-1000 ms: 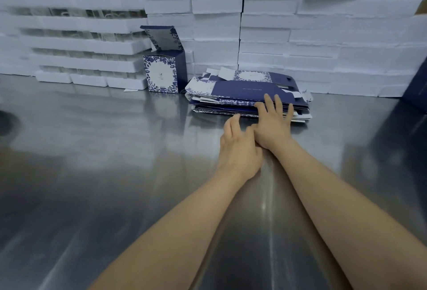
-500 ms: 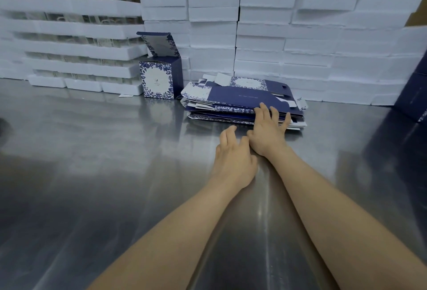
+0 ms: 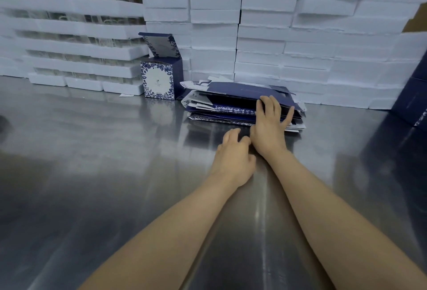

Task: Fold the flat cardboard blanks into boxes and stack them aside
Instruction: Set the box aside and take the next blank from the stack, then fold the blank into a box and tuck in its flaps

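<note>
**Blanks: one box made, a pile to go**

Blanks (image 3: 221, 114) lie in a loose blue pile at the far side of the steel table (image 3: 92, 151). Just left of the pile stands a single folded box (image 3: 158, 80) with its lid flap up and nothing stacked on it, so I'd judge the job barely begun.

The right hand (image 3: 269, 127) is at the pile's near right corner. It pinches the edge of the top blank (image 3: 231, 92), which is tilted up off the rest. The left hand (image 3: 233, 160) rests just in front of the pile, fingers loosely curled and holding nothing.

White foam slabs (image 3: 265, 35) are stacked high behind the pile. A dark carton (image 3: 411, 100) sits well to its right.
</note>
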`<state>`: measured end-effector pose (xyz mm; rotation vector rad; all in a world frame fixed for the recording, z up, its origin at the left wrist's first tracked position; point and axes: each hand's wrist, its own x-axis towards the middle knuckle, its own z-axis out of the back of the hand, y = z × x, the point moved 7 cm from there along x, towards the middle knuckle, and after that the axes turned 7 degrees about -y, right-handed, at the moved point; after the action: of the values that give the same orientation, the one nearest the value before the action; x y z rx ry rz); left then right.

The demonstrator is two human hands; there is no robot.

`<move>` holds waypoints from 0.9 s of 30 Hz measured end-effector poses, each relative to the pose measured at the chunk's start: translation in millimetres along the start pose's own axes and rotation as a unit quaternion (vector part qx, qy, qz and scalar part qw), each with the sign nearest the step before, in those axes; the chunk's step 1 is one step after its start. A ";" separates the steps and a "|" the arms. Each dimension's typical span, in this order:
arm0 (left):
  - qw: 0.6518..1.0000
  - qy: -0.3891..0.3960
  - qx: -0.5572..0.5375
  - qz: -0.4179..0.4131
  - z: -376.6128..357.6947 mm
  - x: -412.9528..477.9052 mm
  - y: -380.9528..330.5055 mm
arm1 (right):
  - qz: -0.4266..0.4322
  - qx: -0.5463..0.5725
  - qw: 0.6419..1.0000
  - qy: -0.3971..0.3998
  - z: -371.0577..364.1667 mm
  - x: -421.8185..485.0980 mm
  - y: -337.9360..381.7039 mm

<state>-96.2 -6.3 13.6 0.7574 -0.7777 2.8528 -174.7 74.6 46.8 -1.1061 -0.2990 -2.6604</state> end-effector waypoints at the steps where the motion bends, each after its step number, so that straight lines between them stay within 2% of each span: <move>1: 1.000 -0.004 -0.014 0.011 1.4 1.7 1.9 | 0.009 0.005 0.999 -0.037 8.8 -2.1 3.4; 2: 0.999 -0.011 -0.032 0.025 3.9 3.2 4.3 | 0.017 0.008 0.998 -0.062 15.7 -5.5 7.5; 4: 0.995 -0.030 -0.089 0.042 9.6 6.1 5.5 | 0.037 0.007 0.997 -0.061 24.7 -16.8 19.6; 6: 0.981 -0.060 -0.169 0.074 17.1 5.4 7.9 | 0.038 0.027 0.997 -0.068 35.2 -29.1 25.7; 7: 0.969 -0.080 -0.212 0.101 21.8 3.7 12.1 | 0.034 0.049 0.994 -0.096 43.8 -34.0 25.5; 9: 0.935 -0.119 -0.295 0.158 31.0 -2.1 22.4 | 0.002 0.128 0.975 -0.182 71.4 -41.7 17.9; 12: 0.883 -0.150 -0.393 0.207 38.4 -11.3 31.2 | -0.125 0.303 0.922 -0.209 104.4 -41.4 -9.5; 14: 0.847 -0.161 -0.452 0.230 40.2 -15.6 33.3 | -0.158 0.313 0.900 -0.260 137.3 -34.5 -20.3; 16: 0.811 -0.170 -0.499 0.255 40.2 -18.2 36.5 | -0.149 0.287 0.892 -0.315 179.2 -20.4 -25.9; 19: 0.770 -0.176 -0.541 0.289 39.7 -19.3 42.6 | -0.148 0.326 0.864 -0.353 233.9 -1.4 -38.0; 21: 0.730 -0.170 -0.587 0.307 38.2 -18.9 43.4 | -0.134 0.356 0.861 -0.338 255.5 5.0 -45.4; 23: 0.676 -0.160 -0.638 0.332 35.4 -19.4 44.1 | -0.114 0.417 0.860 -0.272 264.1 7.6 -49.1; 25: 0.638 -0.157 -0.670 0.346 33.4 -20.0 46.8 | -0.080 0.397 0.896 -0.183 265.9 12.6 -45.3; 27: 0.623 -0.150 -0.683 0.350 32.4 -19.5 48.1 | -0.035 0.317 0.943 -0.091 257.6 17.7 -34.9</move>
<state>-75.0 -63.2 6.6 0.6161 -3.1407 1.3643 -25.6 177.2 234.4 -1.1160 -1.1504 -2.2366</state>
